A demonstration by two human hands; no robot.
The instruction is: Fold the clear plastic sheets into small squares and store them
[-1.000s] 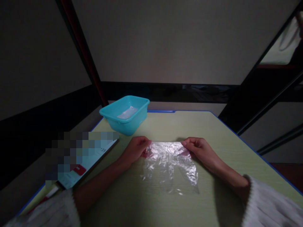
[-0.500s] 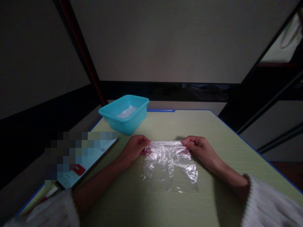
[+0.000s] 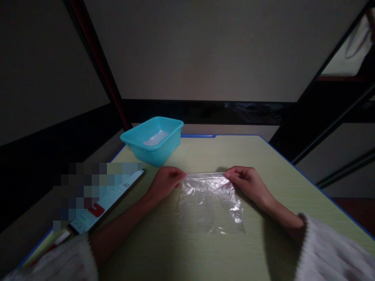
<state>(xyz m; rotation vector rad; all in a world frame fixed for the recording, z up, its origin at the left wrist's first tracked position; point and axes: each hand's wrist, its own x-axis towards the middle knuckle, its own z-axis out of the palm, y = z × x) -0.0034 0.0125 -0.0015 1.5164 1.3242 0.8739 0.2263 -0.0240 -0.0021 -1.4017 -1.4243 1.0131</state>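
Observation:
A clear plastic bag [image 3: 209, 201] is stretched between my two hands over the table. My left hand [image 3: 167, 180] pinches the upper left corner of its far edge between thumb and fingers. The upper right corner is pinched in my right hand [image 3: 245, 182]. A straight band, like a zip strip, runs taut from one hand to the other. Below it the thin film hangs loosely toward me, wrinkled and shiny, and the tabletop shows through.
Beyond my left hand a turquoise plastic basin [image 3: 155, 150] holds some clear or whitish plastic. A tablet-like screen [image 3: 108, 207], partly pixelated, lies left of my left forearm. The pale yellow-green table [image 3: 228, 152] has a blue edge and stands before a wall panel [image 3: 199, 50].
The bag's film hangs a little flatter, with its glare and creases shifted. Both hands keep their pinch on the corners. The whole view has shifted very slightly.

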